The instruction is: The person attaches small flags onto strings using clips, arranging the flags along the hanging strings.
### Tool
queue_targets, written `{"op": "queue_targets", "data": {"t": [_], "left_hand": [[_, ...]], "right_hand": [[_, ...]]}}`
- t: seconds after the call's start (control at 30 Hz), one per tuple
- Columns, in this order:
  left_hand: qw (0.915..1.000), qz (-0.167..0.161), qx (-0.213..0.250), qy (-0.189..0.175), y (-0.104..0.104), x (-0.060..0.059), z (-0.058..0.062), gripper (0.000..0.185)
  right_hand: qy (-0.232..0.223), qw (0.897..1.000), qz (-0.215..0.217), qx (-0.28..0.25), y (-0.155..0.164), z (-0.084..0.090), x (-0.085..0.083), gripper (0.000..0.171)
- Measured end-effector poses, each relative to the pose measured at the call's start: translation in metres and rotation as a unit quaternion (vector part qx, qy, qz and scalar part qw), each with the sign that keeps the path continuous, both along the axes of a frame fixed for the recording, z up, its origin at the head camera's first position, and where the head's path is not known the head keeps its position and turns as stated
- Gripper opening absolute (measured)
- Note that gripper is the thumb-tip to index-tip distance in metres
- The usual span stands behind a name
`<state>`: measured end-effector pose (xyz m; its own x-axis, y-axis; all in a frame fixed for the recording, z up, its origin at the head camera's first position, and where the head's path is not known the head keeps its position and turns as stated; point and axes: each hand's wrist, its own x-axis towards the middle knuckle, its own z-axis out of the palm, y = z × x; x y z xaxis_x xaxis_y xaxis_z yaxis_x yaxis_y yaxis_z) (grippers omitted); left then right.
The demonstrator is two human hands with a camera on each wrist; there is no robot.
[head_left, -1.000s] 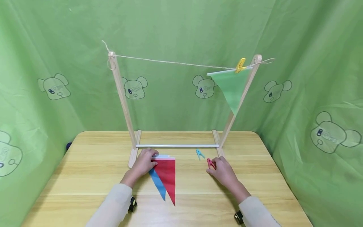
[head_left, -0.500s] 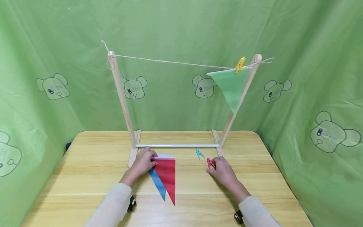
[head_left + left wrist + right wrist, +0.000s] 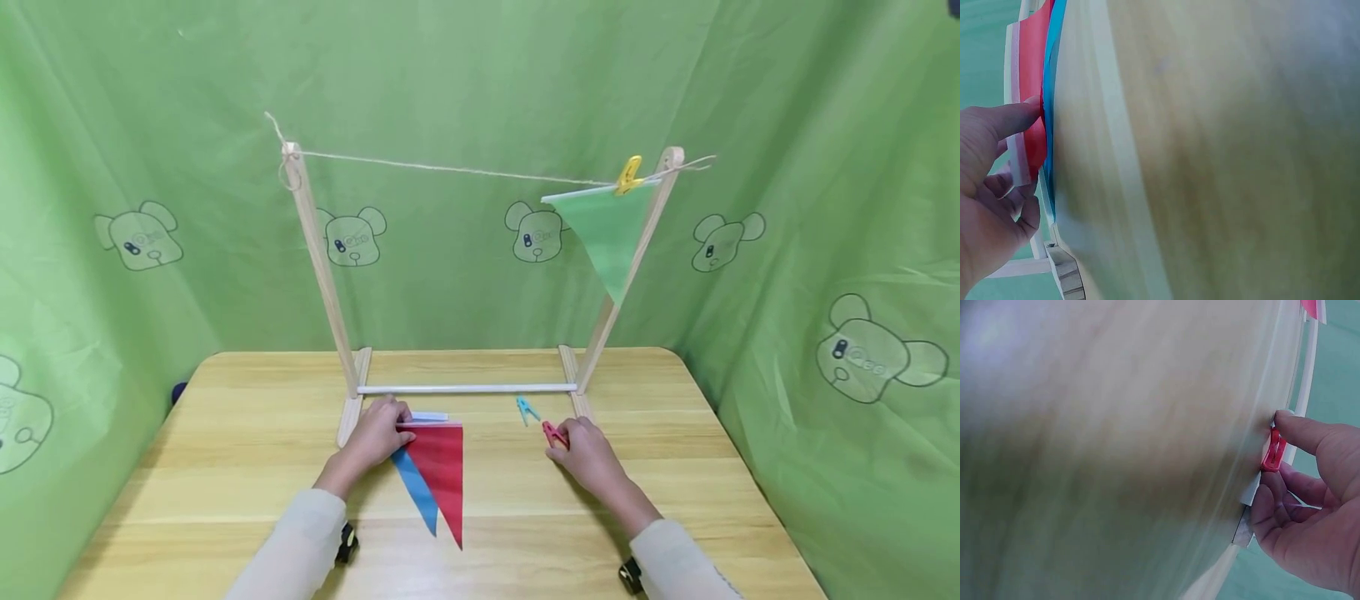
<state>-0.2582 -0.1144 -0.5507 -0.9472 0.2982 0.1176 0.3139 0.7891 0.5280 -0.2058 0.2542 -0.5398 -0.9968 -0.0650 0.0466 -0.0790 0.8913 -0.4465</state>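
Note:
With thumb and curled fingers, my left hand point(image 3: 378, 432) pinches the upper left corner of a red triangular flag point(image 3: 442, 467), which has a pale strip along its top edge. In the left wrist view this flag's edge point(image 3: 1015, 94) bends up off the table. Partly covered beneath it is a blue triangular flag point(image 3: 417, 492), its white top strip point(image 3: 431, 416) showing behind. My right hand point(image 3: 588, 450) holds a pinkish-red clothespin point(image 3: 553, 434) between thumb and fingers, close over the table. A light blue clothespin point(image 3: 527, 409) lies just beyond it.
A wooden stand has left and right posts point(image 3: 318, 267) joined by a white crossbar point(image 3: 465, 389) low down. String point(image 3: 450, 170) runs between the post tops. A green flag point(image 3: 609, 233) hangs from it at the right under a yellow clothespin point(image 3: 628, 177). Green cloth point(image 3: 450, 75) surrounds the table.
The pinkish-red clothespin has tilted in my right hand, its top end swinging left. The red flag's top edge has shifted slightly toward me. The head view has moved a little.

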Motion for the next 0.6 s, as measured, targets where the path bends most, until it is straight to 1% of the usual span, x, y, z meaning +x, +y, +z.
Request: {"op": "queue_targets", "data": {"t": [0.2,0.4,0.6], "left_hand": [[0.9998,-0.008,0.017,-0.006,0.000,0.001,-0.001,0.022],[0.9982,-0.011,0.056,-0.018,0.000,0.001,-0.002,0.021],[0.9955,-0.009,0.093,-0.017,0.000,0.000,-0.003,0.018]], "right_hand": [[-0.020,1.000,-0.004,-0.015,0.000,0.001,0.001,0.031],[-0.026,0.999,-0.005,-0.020,0.002,0.004,0.002,0.030],[-0.031,0.999,0.004,-0.027,0.004,0.012,0.003,0.030]]}}
